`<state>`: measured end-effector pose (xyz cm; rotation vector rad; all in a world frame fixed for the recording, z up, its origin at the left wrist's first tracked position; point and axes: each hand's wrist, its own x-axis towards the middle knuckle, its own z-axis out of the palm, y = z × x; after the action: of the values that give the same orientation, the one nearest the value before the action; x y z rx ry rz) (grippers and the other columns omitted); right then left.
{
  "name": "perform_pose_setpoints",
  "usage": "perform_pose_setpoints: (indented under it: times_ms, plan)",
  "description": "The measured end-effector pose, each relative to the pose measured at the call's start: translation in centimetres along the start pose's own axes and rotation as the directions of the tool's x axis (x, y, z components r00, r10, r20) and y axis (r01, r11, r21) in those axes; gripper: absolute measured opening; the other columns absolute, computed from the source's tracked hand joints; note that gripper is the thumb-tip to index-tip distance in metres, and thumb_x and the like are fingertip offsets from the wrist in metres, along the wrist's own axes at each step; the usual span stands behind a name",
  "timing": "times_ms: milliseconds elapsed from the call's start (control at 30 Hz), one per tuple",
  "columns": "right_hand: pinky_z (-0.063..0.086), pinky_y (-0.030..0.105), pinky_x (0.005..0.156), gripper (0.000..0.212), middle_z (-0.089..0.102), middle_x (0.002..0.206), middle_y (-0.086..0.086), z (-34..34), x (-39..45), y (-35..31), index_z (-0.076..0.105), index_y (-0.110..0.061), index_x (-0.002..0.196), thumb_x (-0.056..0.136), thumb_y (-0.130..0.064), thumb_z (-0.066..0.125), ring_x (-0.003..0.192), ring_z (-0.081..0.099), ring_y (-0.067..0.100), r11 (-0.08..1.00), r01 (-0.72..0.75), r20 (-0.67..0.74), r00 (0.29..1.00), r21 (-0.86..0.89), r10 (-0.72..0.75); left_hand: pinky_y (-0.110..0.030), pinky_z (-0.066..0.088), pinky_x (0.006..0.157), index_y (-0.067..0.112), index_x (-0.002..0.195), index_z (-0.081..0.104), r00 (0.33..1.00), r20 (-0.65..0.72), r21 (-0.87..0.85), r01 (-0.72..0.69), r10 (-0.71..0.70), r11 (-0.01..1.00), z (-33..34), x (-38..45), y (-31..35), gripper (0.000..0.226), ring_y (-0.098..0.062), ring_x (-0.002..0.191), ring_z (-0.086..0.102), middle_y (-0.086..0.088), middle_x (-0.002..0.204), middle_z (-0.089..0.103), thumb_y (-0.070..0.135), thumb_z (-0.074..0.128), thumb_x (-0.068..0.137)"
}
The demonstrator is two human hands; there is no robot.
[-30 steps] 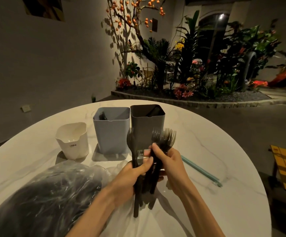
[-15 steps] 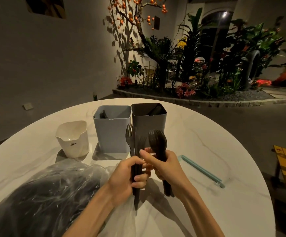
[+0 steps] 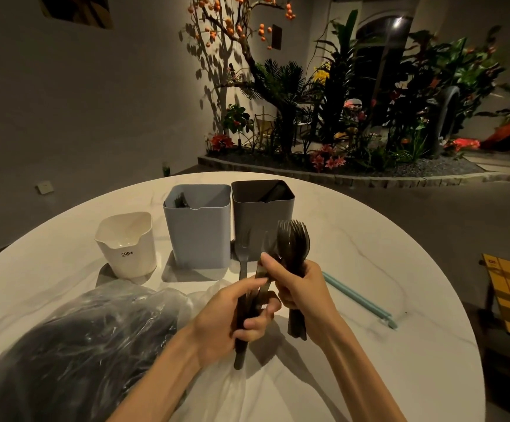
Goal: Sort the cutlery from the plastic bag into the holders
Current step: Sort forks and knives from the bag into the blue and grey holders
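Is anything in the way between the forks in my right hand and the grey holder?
Nothing visible blocks it. The right hand holds the bunch of forks upright just in front of the grey holder, whose open top is clear to reach from above.

The round table (image 3: 354, 239) is white marble with faint grey veins. On it stand a cream-white holder (image 3: 127, 245) with dark lettering, a pale blue holder (image 3: 198, 229) and a dark grey holder (image 3: 262, 214). The forks (image 3: 293, 242) are translucent smoky black. Near left, the clear plastic bag (image 3: 74, 345) shows dark contents. A light teal straw (image 3: 357, 298) lies right.
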<state>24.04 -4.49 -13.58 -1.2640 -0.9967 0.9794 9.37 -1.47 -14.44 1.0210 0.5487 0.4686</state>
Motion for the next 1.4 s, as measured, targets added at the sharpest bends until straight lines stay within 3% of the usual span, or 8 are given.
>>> perform_pose_setpoints:
  times_ms: [233, 300, 467, 633, 833, 1000, 1133, 1400]
  plan:
    - [0.041, 0.022, 0.054, 0.026, 0.048, 0.053, -0.005, -0.2, 0.7, 0.8, 0.07, -0.017, 0.079, 0.096, -0.037, 0.063, 0.053, 0.044, 0.008, 0.996, 0.081, -0.295, 0.953, 0.037, -0.066, -0.042, 0.061, 0.08, 0.002, 0.108, 0.064, 0.888, -0.396, 0.138, -0.194, 0.234, 0.971, 0.2, 1.0, -0.5, 0.036, -0.031, 0.085, 0.075, -0.015, 0.092, 0.076, 0.029, 0.04, 0.108]
    - [0.04, 0.024, 0.057, 0.034, 0.048, 0.058, -0.002, -0.3, 0.9, 0.8, 0.062, -0.013, 0.078, 0.1, -0.037, 0.055, 0.055, 0.044, 0.01, 0.993, 0.074, -0.308, 0.95, 0.087, -0.044, -0.029, 0.055, 0.056, 0.003, 0.092, 0.058, 0.849, -0.461, 0.134, -0.221, 0.258, 0.966, -0.5, 1.4, -0.5, 0.033, -0.022, 0.057, 0.065, -0.009, 0.068, 0.064, 0.028, 0.043, 0.106]
    - [0.053, 0.025, 0.056, 0.039, 0.058, 0.063, 0.005, 0.6, 0.5, 1.0, 0.061, -0.006, 0.084, 0.103, -0.038, 0.048, 0.055, 0.059, 0.019, 0.994, 0.063, -0.09, 0.994, 0.089, -0.055, -0.02, 0.021, 0.044, 0.007, 0.091, 0.055, 0.932, -0.315, -0.026, -0.198, 0.18, 0.98, -0.7, 0.8, -0.4, 0.04, -0.009, 0.053, 0.028, -0.003, 0.068, 0.045, 0.047, 0.056, 0.091]
    - [0.04, 0.019, 0.049, 0.026, 0.051, 0.055, -0.009, 1.4, -0.3, 0.5, 0.072, -0.027, 0.088, 0.082, -0.052, 0.07, 0.049, 0.046, 0.003, 0.997, 0.064, -0.015, 0.998, 0.046, -0.063, -0.02, 0.033, 0.049, 0.009, 0.105, 0.056, 0.932, -0.331, 0.049, -0.137, 0.145, 0.989, -0.2, 0.7, -0.8, 0.036, -0.01, 0.059, 0.039, -0.001, 0.073, 0.052, 0.042, 0.042, 0.103]
    - [0.039, 0.02, 0.05, 0.041, 0.045, 0.053, -0.004, 1.3, -0.3, 0.5, 0.062, -0.011, 0.076, 0.08, -0.05, 0.073, 0.049, 0.043, 0.006, 0.992, 0.114, -0.112, 0.988, 0.063, -0.106, -0.046, 0.054, 0.078, 0.014, 0.11, 0.062, 0.87, -0.415, 0.206, -0.195, 0.266, 0.959, 0.4, 0.9, -1.5, 0.032, -0.031, 0.085, 0.06, -0.006, 0.089, 0.069, 0.043, 0.05, 0.103]
    - [0.047, 0.016, 0.069, 0.043, 0.06, 0.082, -0.008, 1.0, 0.2, 0.7, 0.057, -0.021, 0.097, 0.083, -0.062, 0.057, 0.084, 0.06, 0.012, 0.99, 0.112, -0.243, 0.961, -0.088, -0.131, -0.042, 0.055, 0.094, 0.006, 0.109, 0.058, 0.808, -0.433, 0.277, -0.302, 0.399, 0.912, 0.3, 1.5, -1.3, 0.036, -0.022, 0.1, 0.073, -0.007, 0.1, 0.076, 0.033, 0.035, 0.107]
    - [0.044, 0.007, 0.058, 0.062, 0.067, 0.1, -0.001, 0.9, 0.6, 0.5, 0.063, -0.014, 0.109, 0.079, -0.065, 0.046, 0.09, 0.063, 0.008, 0.977, 0.109, -0.245, 0.957, -0.182, -0.153, -0.042, 0.061, 0.073, 0.011, 0.108, 0.06, 0.737, -0.483, 0.289, -0.375, 0.473, 0.881, 0.0, 1.4, -1.1, 0.031, -0.02, 0.08, 0.072, -0.004, 0.088, 0.075, 0.032, 0.037, 0.107]
    - [0.045, 0.017, 0.049, 0.043, 0.047, 0.05, -0.006, 1.4, -0.6, 0.0, 0.054, -0.008, 0.078, 0.081, -0.05, 0.061, 0.045, 0.048, 0.005, 0.961, 0.261, -0.29, 0.93, 0.094, -0.224, -0.016, 0.034, 0.045, 0.011, 0.104, 0.066, 0.745, -0.472, 0.352, -0.33, 0.471, 0.876, -0.3, 1.6, -1.2, 0.03, -0.007, 0.047, 0.039, 0.003, 0.055, 0.045, 0.032, 0.044, 0.104]
